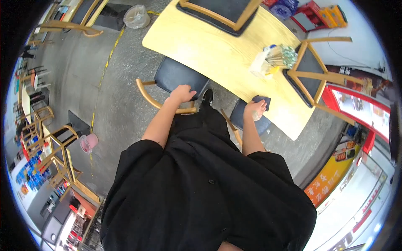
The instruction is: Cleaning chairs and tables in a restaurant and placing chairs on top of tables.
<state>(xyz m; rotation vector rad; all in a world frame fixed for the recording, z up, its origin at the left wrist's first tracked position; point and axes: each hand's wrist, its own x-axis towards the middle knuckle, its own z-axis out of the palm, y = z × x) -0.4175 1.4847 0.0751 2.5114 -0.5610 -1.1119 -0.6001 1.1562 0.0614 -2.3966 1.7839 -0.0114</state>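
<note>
My right hand (255, 109) is shut on a folded dark cloth (262, 101) at the near edge of the wooden table (201, 44). Part of a second chair with a dark seat (240, 113) shows below that hand, tucked at the table's edge. My left hand (182, 94), fingers curled, is over the dark padded seat (179, 73) of a wooden chair whose curved backrest (150, 98) faces me. Whether it grips the seat or only hovers there, I cannot tell. On the tabletop, a white holder (261, 65) carries sticks and green-and-white packets.
Upturned chairs rest on the table at its far side (220, 14) and right end (311, 73). A lined bin (137, 16) stands beyond its left corner, a pink bucket (89, 142) on the floor at left. A glass-fronted display case (348, 191) is at right.
</note>
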